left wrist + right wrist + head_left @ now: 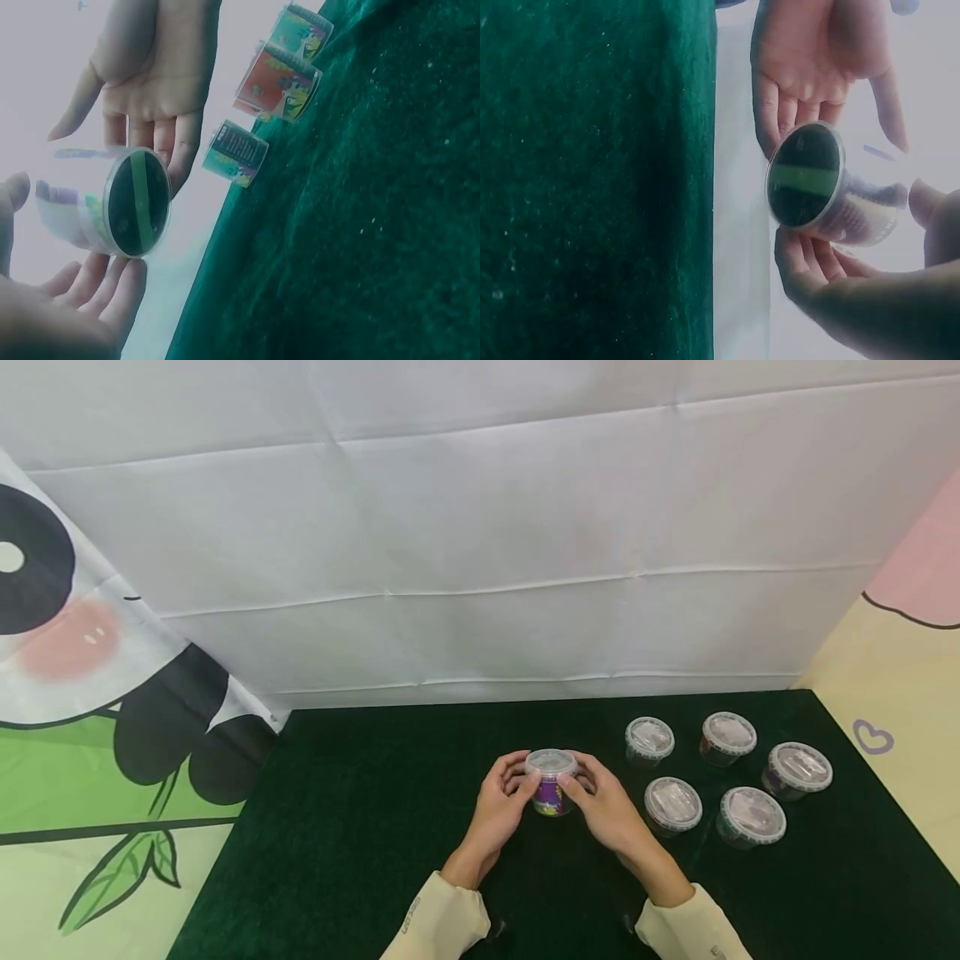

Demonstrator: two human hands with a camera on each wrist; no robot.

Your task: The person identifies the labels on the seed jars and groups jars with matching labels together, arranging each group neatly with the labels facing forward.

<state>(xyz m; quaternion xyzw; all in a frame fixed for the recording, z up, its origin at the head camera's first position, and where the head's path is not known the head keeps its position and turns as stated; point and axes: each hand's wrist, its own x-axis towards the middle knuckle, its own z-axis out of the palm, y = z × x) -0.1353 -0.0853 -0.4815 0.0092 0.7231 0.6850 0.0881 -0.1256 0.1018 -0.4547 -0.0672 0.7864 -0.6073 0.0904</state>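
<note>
A small round plastic tub [551,793] with a clear lid and a purple printed label is held between my two hands. My left hand [498,806] grips its left side, thumb on the front and fingers curled round behind. From the other side my right hand [609,810] holds it the same way. Both wrist views show the tub's round base [139,202], dark with a green stripe, raised off the table. In the right wrist view the label is washed out by glare.
Several similar lidded tubs stand on the right of the dark green tabletop [360,827], the nearest being one tub [673,804] beside my right forearm. A white cloth wall [480,527] rises behind the table, with printed cloths [885,693] at either side.
</note>
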